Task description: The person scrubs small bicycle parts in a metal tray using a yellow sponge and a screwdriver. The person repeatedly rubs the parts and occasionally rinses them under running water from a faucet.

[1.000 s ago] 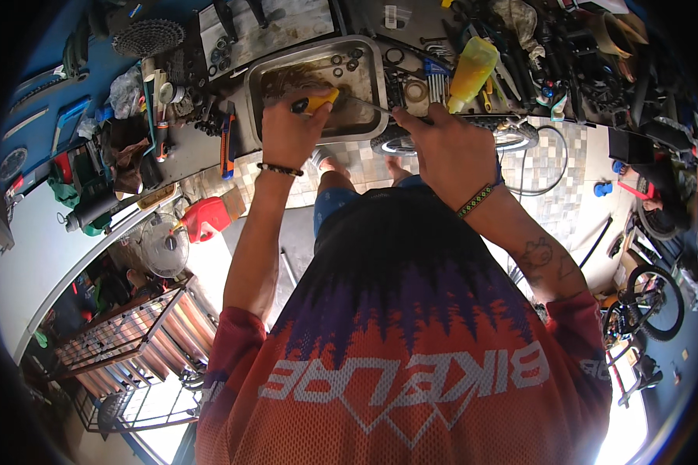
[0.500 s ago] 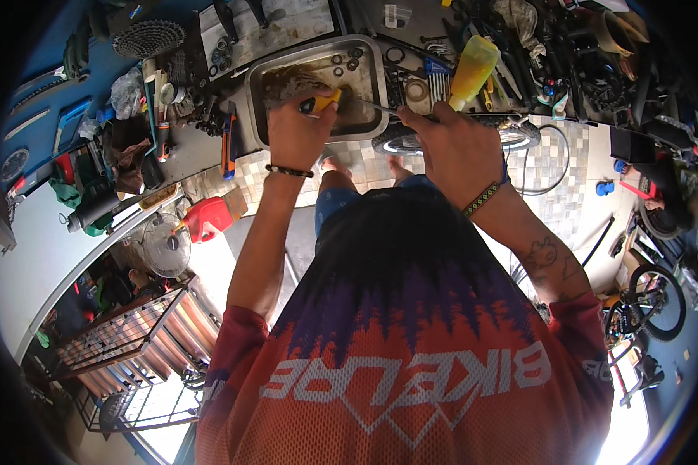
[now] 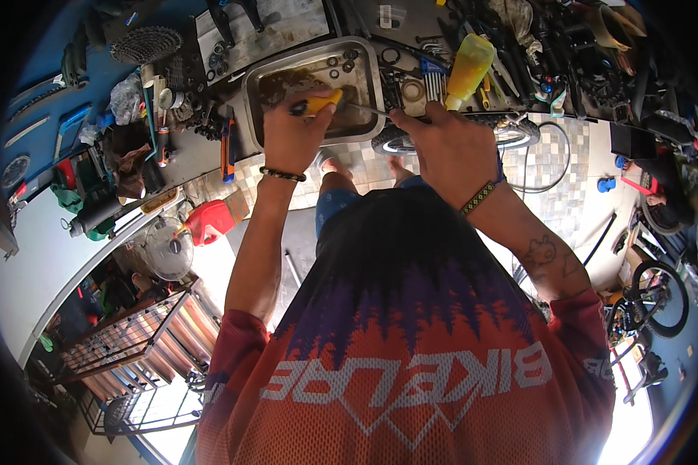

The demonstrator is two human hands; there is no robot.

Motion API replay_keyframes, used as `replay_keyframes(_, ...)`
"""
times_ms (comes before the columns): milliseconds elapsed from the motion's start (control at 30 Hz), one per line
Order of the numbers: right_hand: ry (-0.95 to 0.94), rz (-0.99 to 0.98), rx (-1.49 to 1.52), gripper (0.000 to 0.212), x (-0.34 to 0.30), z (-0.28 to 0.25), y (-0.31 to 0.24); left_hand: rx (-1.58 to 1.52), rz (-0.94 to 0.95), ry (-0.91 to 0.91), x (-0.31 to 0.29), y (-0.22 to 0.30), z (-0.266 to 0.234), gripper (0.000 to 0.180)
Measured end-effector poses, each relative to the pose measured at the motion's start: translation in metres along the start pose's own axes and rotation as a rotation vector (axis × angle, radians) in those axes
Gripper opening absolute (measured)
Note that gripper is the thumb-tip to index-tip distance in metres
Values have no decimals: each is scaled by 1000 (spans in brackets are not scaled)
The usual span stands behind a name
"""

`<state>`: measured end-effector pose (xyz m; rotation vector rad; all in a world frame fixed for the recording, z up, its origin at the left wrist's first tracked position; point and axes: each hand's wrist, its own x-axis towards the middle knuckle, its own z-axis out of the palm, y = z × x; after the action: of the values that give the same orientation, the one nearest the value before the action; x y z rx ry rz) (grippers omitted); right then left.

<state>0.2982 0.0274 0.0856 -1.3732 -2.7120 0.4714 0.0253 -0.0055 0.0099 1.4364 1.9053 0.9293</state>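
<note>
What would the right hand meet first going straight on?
Past the metal rod at its fingertips, the right hand would likely meet the metal tray, at its right rim; depth is unclear, so it may pass above.

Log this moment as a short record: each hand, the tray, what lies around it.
Left hand: grips a yellow-black object over the tray
Right hand: holds the right end of a thin rod
Rod: points left toward the yellow-black object; contact unclear
Tray: metal, small rings inside
Right of tray: yellow bottle
Upper left of tray: cassette
</note>
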Motion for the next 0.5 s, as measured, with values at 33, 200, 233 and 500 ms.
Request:
replay_keyframes(33, -11, 0, -13, 49, -1, -1, 0, 87, 59, -15, 2, -1, 0, 20)
replay_keyframes(200, 3, -5, 3, 50, -4, 3, 3, 184, 56, 2, 10, 11, -4, 17)
replay_keyframes(233, -28, 9, 9, 51, -4, -2, 2, 127, 83, 4, 8, 11, -2, 17)
replay_keyframes(500, 28, 8, -1, 41, -1, 1, 4, 20, -157, -20, -2, 5, 0, 18)
